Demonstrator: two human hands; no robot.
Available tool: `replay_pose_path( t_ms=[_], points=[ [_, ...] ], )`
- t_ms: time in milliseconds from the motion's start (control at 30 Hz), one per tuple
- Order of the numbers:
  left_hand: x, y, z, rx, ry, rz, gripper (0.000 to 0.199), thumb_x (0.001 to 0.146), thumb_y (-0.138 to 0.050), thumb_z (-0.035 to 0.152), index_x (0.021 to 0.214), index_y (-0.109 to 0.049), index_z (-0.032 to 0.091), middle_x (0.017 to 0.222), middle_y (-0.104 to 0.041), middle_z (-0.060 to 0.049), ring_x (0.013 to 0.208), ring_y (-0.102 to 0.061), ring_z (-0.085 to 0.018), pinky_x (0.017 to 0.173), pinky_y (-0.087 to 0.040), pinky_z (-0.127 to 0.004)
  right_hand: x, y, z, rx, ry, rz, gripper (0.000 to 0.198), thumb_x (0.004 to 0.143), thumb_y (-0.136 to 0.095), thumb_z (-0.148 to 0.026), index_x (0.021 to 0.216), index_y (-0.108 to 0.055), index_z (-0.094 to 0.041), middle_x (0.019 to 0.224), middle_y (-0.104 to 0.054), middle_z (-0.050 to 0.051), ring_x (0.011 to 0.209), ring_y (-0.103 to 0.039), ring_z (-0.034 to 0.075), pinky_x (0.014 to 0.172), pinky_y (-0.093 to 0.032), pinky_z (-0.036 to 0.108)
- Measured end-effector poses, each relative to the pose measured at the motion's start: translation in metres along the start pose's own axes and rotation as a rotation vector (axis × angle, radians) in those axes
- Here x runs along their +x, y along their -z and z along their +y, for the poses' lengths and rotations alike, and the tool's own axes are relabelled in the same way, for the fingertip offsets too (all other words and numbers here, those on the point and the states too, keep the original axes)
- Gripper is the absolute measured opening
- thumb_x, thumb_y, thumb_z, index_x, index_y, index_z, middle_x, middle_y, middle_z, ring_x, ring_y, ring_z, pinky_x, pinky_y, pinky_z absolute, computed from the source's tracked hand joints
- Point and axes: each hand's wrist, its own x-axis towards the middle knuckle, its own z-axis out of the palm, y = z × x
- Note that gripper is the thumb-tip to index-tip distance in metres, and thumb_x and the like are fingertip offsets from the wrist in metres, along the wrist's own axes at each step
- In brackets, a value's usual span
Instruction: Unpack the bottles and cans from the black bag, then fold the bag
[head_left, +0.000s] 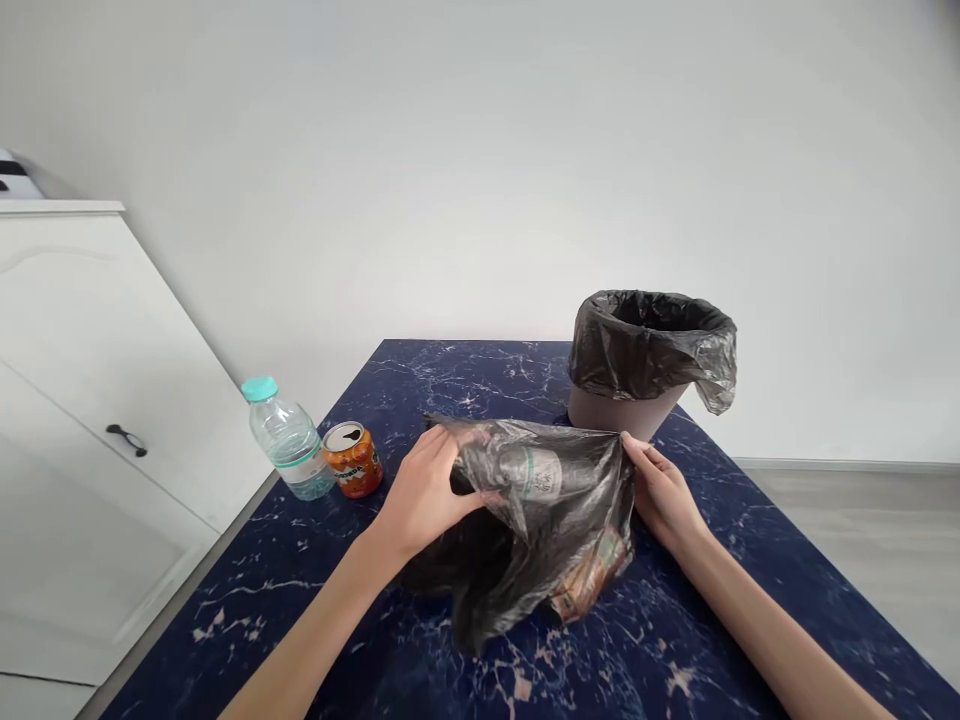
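A dark, half-transparent plastic bag [540, 520] lies on the dark blue marbled table [420, 660]. Through the film I make out a bottle with a pale label and some crumpled packaging. My left hand [427, 490] grips the bag's left rim, fingers curled over the film. My right hand [664, 495] pinches the bag's right rim, stretching the opening wide between both hands.
A small bin [637, 360] lined with a dark bag stands just behind the bag at the back right. A clear water bottle [289, 440] with a teal cap and an orange can [352, 460] stand at the left. A white cabinet [82, 400] flanks the table's left side.
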Motion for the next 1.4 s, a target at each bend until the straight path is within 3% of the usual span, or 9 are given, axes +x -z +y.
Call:
replay_pose_path(
  t_ms=[167,333,500,633,833,967,1067,1267,1400],
  points=[
    [-0.023,0.039,0.012,0.117,0.087,0.031,0.072,0.079,-0.087,0.069,0.135,-0.062,0.03,0.127,-0.079,-0.005,0.108,-0.078,-0.031,0.088,-0.06,-0.037,0.013,0.017,0.0,0.094,-0.017,0.063,0.037,0.072,-0.096,-0.052,0.093,-0.079,-0.027,0.094,-0.08,-0.003,0.084,-0.074,0.019,0.082,-0.063,0.029],
    [-0.066,0.079,0.017,0.303,0.181,0.127,0.067,0.082,-0.078,0.076,0.128,-0.065,0.029,0.121,-0.082,-0.005,0.084,-0.08,-0.026,0.065,-0.055,-0.031,0.02,0.028,0.004,0.155,-0.048,0.088,0.036,0.073,-0.097,-0.049,0.095,-0.079,-0.026,0.093,-0.08,-0.003,0.082,-0.073,0.018,0.081,-0.063,0.029],
    [-0.113,0.115,0.027,0.371,0.411,0.208,0.063,0.078,-0.08,0.077,0.119,-0.065,0.031,0.129,-0.08,-0.003,0.097,-0.081,-0.029,0.07,-0.058,-0.031,0.021,0.03,0.006,0.181,-0.067,0.06,0.041,0.07,-0.098,-0.049,0.097,-0.079,-0.025,0.092,-0.081,-0.002,0.08,-0.074,0.018,0.079,-0.063,0.029],
    [-0.143,0.141,0.03,0.368,0.653,0.153,0.056,0.084,-0.076,0.072,0.121,-0.066,0.031,0.123,-0.081,-0.004,0.077,-0.079,-0.025,0.062,-0.057,-0.031,0.02,0.03,0.006,0.193,-0.077,0.037,0.043,0.069,-0.099,-0.048,0.099,-0.08,-0.025,0.093,-0.082,-0.002,0.083,-0.076,0.019,0.081,-0.064,0.029],
    [-0.154,0.164,0.035,0.387,0.811,0.295,0.055,0.08,-0.078,0.065,0.122,-0.061,0.034,0.12,-0.082,0.001,0.091,-0.078,-0.028,0.071,-0.058,-0.034,0.023,0.03,0.007,0.208,-0.099,0.012,0.041,0.07,-0.098,-0.044,0.101,-0.081,-0.023,0.098,-0.083,0.0,0.084,-0.078,0.02,0.078,-0.066,0.027],
    [-0.145,0.174,0.043,0.358,1.002,0.315,0.069,0.078,-0.081,0.067,0.132,-0.056,0.034,0.08,-0.077,0.006,0.079,-0.075,-0.026,0.068,-0.056,-0.031,0.026,0.031,0.009,0.206,-0.116,0.01,0.038,0.072,-0.096,-0.043,0.101,-0.081,-0.023,0.099,-0.084,0.001,0.083,-0.079,0.021,0.078,-0.067,0.03],
    [-0.139,0.18,0.041,0.369,0.93,0.36,0.074,0.081,-0.079,0.072,0.137,-0.051,0.031,0.066,-0.068,0.009,0.086,-0.077,-0.028,0.078,-0.058,-0.034,0.027,0.031,0.009,0.202,-0.131,0.003,0.039,0.072,-0.097,-0.044,0.101,-0.081,-0.023,0.098,-0.084,0.002,0.083,-0.079,0.022,0.079,-0.067,0.032],
    [-0.118,0.185,0.032,0.473,0.83,0.338,0.085,0.088,-0.068,0.078,0.148,-0.045,0.022,0.106,-0.078,-0.005,0.106,-0.075,-0.031,0.1,-0.057,-0.046,0.025,0.029,0.008,0.211,-0.143,0.0,0.037,0.071,-0.097,-0.041,0.099,-0.082,-0.022,0.097,-0.085,0.003,0.081,-0.079,0.022,0.078,-0.068,0.031],
    [-0.104,0.181,0.026,0.451,0.776,0.266,0.085,0.094,-0.059,0.079,0.151,-0.04,0.018,0.14,-0.07,-0.014,0.106,-0.075,-0.028,0.103,-0.055,-0.046,0.025,0.029,0.008,0.222,-0.151,0.008,0.035,0.071,-0.097,-0.039,0.097,-0.082,-0.021,0.095,-0.085,0.003,0.079,-0.079,0.021,0.076,-0.068,0.03]
  ],
)
